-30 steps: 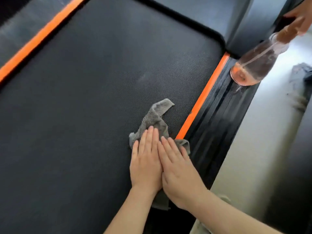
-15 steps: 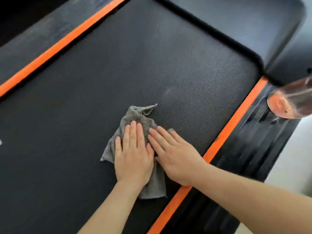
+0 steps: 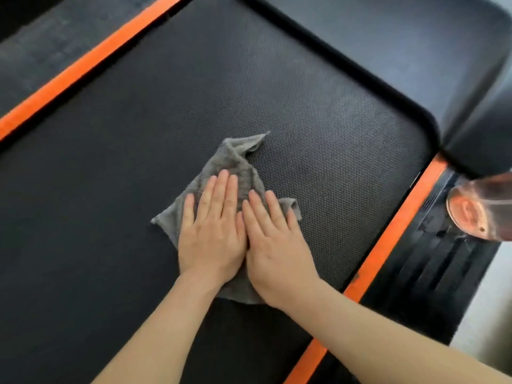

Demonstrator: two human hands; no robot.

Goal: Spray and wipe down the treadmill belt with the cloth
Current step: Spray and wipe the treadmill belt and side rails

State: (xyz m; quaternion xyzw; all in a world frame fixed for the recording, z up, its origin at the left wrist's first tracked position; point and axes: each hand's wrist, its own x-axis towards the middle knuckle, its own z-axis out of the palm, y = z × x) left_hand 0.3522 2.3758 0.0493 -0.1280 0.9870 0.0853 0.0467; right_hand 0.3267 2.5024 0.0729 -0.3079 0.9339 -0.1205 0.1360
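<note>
A crumpled grey cloth (image 3: 235, 162) lies on the black textured treadmill belt (image 3: 318, 112), near its middle. My left hand (image 3: 213, 231) presses flat on the cloth with straight fingers. Beside it, touching it, my right hand (image 3: 277, 239) also lies flat on the cloth, fingers straight and spread a little. A clear spray bottle (image 3: 482, 209) with orange liquid at its bottom stands on the ribbed black side rail at the right edge; its top is cut off by the frame.
Orange stripes (image 3: 388, 245) run along both sides of the belt, with a second orange stripe (image 3: 83, 65) at upper left. The dark motor cover (image 3: 415, 37) rises beyond the belt's far end. Pale floor (image 3: 493, 314) shows at lower right.
Both hands have slid the cloth leftward across the belt, away from the right orange stripe toward the middle. The bottle now sits at the right edge of the view.
</note>
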